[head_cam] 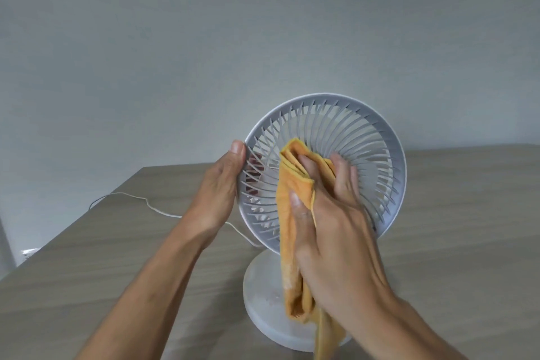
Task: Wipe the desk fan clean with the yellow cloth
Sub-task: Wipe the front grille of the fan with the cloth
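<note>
A white desk fan point(362, 137) stands upright on the wooden desk, its round grille facing me and its round base point(263, 301) below. My left hand point(219, 187) grips the grille's left rim, thumb in front and fingers behind. My right hand point(330, 213) holds a folded yellow cloth point(289, 225) and presses it against the middle of the grille. The cloth's lower end hangs down over the base. The grille's centre and the fan's neck are hidden by the hand and cloth.
A white power cord point(140, 199) runs from behind the fan across the wooden desk point(467, 242) to the left edge. A plain grey wall point(263, 38) stands behind. The desk's left edge drops off towards a wall socket point(27, 253).
</note>
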`<state>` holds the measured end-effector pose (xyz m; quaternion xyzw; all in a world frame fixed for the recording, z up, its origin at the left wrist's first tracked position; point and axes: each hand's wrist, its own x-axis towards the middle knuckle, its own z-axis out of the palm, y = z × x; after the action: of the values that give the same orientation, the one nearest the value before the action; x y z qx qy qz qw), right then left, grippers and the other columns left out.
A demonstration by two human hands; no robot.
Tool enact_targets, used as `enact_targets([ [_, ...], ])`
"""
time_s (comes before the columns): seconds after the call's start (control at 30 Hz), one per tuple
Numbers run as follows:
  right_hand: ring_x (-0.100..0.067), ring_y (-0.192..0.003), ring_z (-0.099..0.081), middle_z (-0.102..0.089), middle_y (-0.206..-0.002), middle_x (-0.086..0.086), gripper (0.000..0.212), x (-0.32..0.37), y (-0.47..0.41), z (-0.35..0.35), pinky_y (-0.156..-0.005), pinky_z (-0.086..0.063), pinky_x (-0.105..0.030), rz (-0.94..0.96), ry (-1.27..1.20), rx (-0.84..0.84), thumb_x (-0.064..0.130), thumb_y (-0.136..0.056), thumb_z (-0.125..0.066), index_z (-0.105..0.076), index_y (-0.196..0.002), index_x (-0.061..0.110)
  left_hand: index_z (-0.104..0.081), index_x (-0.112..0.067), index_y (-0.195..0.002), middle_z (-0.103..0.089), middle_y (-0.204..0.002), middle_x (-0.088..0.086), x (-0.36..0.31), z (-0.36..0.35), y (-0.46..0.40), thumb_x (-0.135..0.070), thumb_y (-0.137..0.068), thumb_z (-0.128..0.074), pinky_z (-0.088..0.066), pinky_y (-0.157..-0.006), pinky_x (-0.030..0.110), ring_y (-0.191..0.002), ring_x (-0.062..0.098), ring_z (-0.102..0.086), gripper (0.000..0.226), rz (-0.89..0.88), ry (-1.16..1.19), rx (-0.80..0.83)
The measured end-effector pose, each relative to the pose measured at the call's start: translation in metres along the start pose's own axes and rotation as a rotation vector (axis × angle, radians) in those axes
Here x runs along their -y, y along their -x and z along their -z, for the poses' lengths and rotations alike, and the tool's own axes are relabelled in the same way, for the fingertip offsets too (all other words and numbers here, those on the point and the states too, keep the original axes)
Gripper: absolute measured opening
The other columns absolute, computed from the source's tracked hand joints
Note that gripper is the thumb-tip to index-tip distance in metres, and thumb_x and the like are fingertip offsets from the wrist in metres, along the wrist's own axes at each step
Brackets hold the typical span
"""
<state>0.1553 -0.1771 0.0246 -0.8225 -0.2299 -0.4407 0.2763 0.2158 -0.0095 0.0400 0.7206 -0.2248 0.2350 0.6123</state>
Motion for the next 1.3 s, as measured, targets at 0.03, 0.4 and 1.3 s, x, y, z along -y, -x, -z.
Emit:
enact_targets([
  [0.03, -0.026, -0.148, -0.014, -0.043, -0.148, -0.007, 0.050, -0.004, 0.006, 0.000, -0.121, -0.008, -0.039, 0.016, 0.012, 0.007, 0.025, -0.097, -0.038, -0.038, -0.145, 0.010, -0.073, -0.030, -0.110, -0.076, -0.110, -0.008, 0.000, 0.000, 0.000, -0.071, -0.092, -0.031, -0.055, -0.085, 0.018, -0.106, 0.008, -0.071, 0.061, -0.003, 0.004, 0.005],
  [0.4, -0.031, -0.146, -0.020, -0.019, -0.156, -0.004, 0.057, -0.055, 0.042, -0.012, -0.118, -0.017, -0.043, 0.172, 0.206, -0.054, 0.024, -0.094, -0.037, -0.032, -0.144, -0.004, -0.070, -0.036, -0.113, -0.074, -0.114, -0.014, 0.001, -0.002, 0.001, -0.077, -0.089, -0.029, -0.046, -0.097, 0.033, -0.111, 0.003, -0.067, 0.063, 0.004, -0.035, -0.004],
  [1.3, -0.010, -0.138, -0.038, -0.049, -0.143, -0.006, 0.045, -0.001, -0.018, -0.006, -0.114, -0.031, -0.027, 0.000, -0.171, -0.321, 0.020, -0.099, -0.042, -0.043, -0.141, 0.004, -0.072, -0.051, -0.100, -0.072, -0.102, -0.032, -0.011, -0.016, 0.013, -0.078, -0.088, -0.028, -0.046, -0.083, 0.012, -0.100, -0.017, -0.063, 0.053, 0.026, -0.064, -0.146],
])
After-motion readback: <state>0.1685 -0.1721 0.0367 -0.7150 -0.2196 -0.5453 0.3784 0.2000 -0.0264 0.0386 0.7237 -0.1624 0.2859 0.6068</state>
